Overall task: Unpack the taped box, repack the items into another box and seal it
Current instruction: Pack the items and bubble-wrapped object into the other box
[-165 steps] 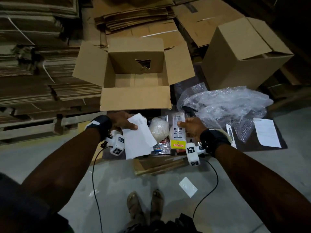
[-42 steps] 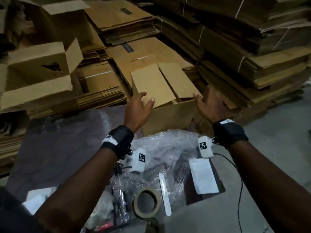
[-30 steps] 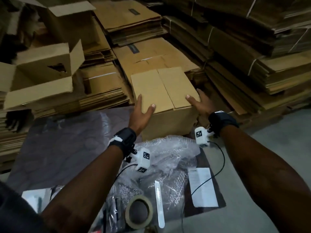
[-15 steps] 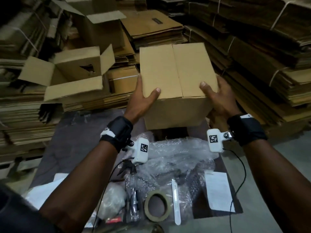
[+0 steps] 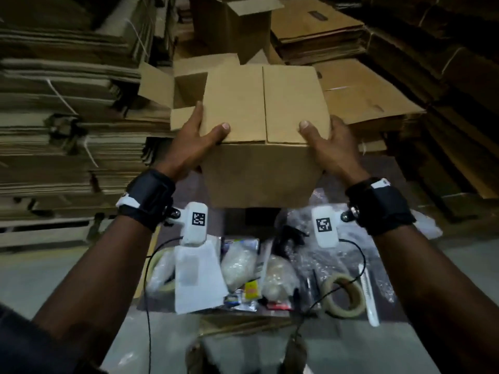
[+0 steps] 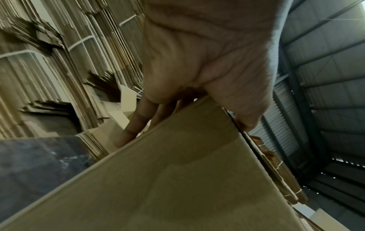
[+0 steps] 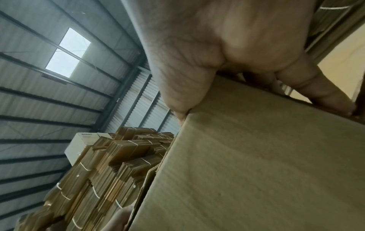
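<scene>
Closed cardboard boxes: we count one (image 5: 263, 125), held up off the floor.
Open cardboard boxes: we count two, one (image 5: 172, 90) just behind it and one (image 5: 232, 22) farther back.
Hands: we see two, left (image 5: 193, 144) and right (image 5: 332, 149).
Tape rolls: we count one (image 5: 343, 295).
White paper sheets: we count one (image 5: 197, 276).
Flat cardboard bundles: too many for us to count.

Warehouse: strapped flat cardboard stacks (image 5: 67, 109), corrugated metal roof (image 7: 49, 96).
</scene>
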